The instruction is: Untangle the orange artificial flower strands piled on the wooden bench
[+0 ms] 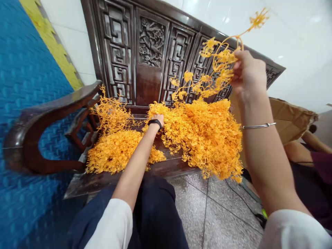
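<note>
Orange plastic strands (220, 65) are gripped by the raised right hand (242, 71). The large orange pile (207, 135) is touched by the left hand (158, 119), its grip hidden.

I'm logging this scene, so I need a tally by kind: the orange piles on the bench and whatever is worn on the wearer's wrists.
Wide piles of orange artificial flowers: 2
Loose pile of thin orange stems: 1
Black wristband: 1
Thin silver metal bangle: 1
Total: 5
</note>
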`<control>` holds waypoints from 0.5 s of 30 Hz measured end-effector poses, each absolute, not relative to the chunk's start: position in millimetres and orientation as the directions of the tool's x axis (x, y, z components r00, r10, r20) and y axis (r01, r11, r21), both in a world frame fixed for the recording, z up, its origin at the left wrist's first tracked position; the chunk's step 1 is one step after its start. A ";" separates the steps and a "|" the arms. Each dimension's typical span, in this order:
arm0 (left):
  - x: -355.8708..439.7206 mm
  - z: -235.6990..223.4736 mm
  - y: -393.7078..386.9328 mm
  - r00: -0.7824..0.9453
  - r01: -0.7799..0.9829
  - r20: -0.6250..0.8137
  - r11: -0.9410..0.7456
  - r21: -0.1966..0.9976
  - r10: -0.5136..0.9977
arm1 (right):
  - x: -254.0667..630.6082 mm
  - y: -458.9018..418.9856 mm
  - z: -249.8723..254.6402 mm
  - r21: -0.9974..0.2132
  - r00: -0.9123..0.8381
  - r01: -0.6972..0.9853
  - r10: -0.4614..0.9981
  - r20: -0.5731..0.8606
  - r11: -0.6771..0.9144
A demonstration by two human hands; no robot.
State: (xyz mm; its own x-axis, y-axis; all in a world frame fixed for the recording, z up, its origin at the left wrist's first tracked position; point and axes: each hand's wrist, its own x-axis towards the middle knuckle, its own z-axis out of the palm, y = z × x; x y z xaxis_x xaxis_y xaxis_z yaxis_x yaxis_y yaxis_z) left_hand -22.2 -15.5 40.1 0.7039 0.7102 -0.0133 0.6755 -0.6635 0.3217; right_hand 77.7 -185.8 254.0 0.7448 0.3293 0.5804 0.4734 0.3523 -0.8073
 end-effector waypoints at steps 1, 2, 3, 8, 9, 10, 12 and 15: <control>-28.2 47.6 -19.0 0.719 0.662 0.011 -0.689 0.295 0.695 | 72.7 -185.8 253.9 -0.823 0.749 0.439 0.359 0.556 0.360; -34.9 55.5 -23.1 0.730 0.651 0.037 -0.711 0.266 0.682 | 68.0 -185.2 253.5 -0.832 0.749 0.420 0.380 0.543 0.363; -42.5 63.9 -28.0 0.739 0.641 0.062 -0.729 0.240 0.671 | 63.4 -184.1 252.7 -0.836 0.744 0.411 0.396 0.538 0.363; -86.0 108.3 -61.0 0.772 0.599 0.169 -0.790 0.132 0.613 | 38.1 -173.7 242.2 -0.869 0.732 0.271 0.498 0.466 0.415; -94.9 115.6 -69.4 0.774 0.598 0.174 -0.793 0.118 0.609 | 31.3 -171.4 238.4 -0.873 0.721 0.229 0.528 0.449 0.431; -104.0 120.9 -78.6 0.774 0.599 0.175 -0.793 0.109 0.609 | 23.8 -169.3 233.8 -0.875 0.701 0.190 0.563 0.438 0.445; -124.4 123.6 -99.2 0.778 0.604 0.144 -0.791 0.102 0.612 | 6.9 -165.9 221.3 -0.886 0.635 0.144 0.646 0.424 0.440; -166.0 102.2 -133.1 0.793 0.599 0.038 -0.790 0.133 0.608 | -20.7 -162.6 193.7 -0.907 0.509 0.133 0.758 0.409 0.400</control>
